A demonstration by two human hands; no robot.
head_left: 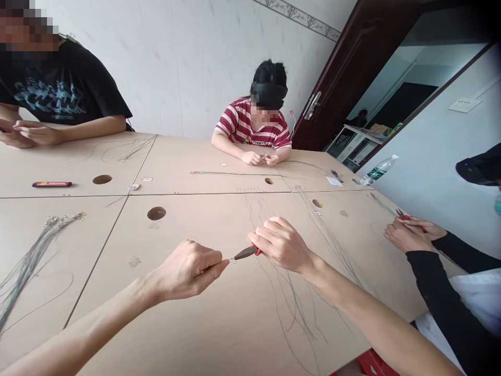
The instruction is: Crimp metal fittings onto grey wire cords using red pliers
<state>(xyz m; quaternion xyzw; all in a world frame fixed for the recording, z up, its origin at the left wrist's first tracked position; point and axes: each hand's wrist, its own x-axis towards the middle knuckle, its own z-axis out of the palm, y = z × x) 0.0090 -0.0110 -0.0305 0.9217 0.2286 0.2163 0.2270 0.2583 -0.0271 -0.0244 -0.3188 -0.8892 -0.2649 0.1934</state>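
Note:
My right hand (pixel 282 244) is closed around small red-handled pliers (pixel 247 253), whose dark tips point left. My left hand (pixel 188 269) pinches a tiny metal piece on a thin wire (pixel 230 259) right at the plier tips. Both hands hover just above the tan table (pixel 188 324). Several loose thin wires (pixel 297 303) lie on the table under and beyond my right forearm.
A bundle of wires (pixel 27 261) with small fittings lies at the left. Round holes (pixel 156 213) dot the table. Three other people sit around it: one far left, one opposite, one at right holding pliers (pixel 405 216). A water bottle (pixel 378 170) and a red-black bar (pixel 51 184) lie farther off.

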